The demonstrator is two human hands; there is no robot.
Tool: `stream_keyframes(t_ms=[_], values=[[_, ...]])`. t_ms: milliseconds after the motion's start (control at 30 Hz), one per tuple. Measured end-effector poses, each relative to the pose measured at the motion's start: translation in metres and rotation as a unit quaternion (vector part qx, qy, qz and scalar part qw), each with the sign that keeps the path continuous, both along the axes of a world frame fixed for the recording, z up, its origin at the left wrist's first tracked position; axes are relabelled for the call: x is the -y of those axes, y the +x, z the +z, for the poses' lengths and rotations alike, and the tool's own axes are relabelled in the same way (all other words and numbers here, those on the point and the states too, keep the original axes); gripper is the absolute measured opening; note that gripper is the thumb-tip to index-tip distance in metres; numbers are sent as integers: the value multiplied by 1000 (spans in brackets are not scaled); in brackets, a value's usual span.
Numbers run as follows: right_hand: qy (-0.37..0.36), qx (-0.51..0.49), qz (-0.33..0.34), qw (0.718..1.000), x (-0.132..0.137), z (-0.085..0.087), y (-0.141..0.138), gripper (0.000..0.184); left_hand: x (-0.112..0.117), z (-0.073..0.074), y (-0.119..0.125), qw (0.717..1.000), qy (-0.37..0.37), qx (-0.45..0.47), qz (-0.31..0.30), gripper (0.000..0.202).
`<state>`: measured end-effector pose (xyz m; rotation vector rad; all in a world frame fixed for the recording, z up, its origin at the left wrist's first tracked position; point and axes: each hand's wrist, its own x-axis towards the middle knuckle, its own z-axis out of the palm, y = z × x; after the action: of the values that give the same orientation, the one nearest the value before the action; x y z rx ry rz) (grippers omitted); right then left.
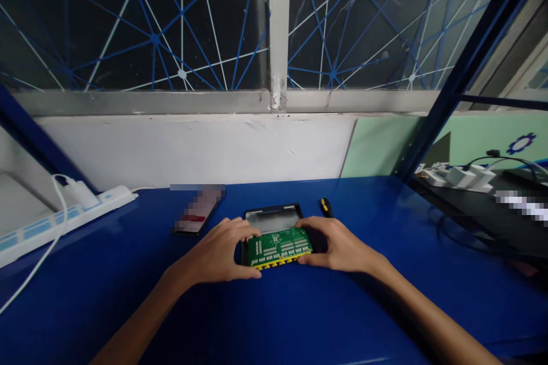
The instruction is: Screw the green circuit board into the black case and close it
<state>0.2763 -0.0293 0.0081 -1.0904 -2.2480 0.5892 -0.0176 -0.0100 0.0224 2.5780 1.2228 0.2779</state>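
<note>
I held the circuit board by its ends between left grip and right grip, at the near portion of the black case on the worktop. Positioning appeared in hand; the next move called for even support. The long axis ran left-right, yellow edge toward me.

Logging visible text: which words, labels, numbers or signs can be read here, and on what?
Words or numbers: none readable.
Gear symbol, on the green panel.
Circuit board: markings too small.
Black case: pale strips, any print too small.
Phone: screen pixelated, unreadable.
White marks, right: possibly lettering, unreadable.
</note>
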Motion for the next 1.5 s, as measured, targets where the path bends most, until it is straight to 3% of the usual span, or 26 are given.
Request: stream_keyframes(t_ms=[433,733,1233,1367,1500], values=[[48,113,-4,992,0,-6,-3,55,-1,-1,0,999,0,3,-32,79],[66,156,-3,985,1,-8,-4,56,1,-1,5,999,13,0,-47,71],[83,167,-17,982,0,-7,-1,53,1,-2,5,998,18,-9,-52,65],[88,153,-14,984,0,-5,0,61,2,-1,4,999,12,-15,-46,63],[100,112,-59,987,-5,0,8,58,2,2,4,999,8,-12,-46,66]])
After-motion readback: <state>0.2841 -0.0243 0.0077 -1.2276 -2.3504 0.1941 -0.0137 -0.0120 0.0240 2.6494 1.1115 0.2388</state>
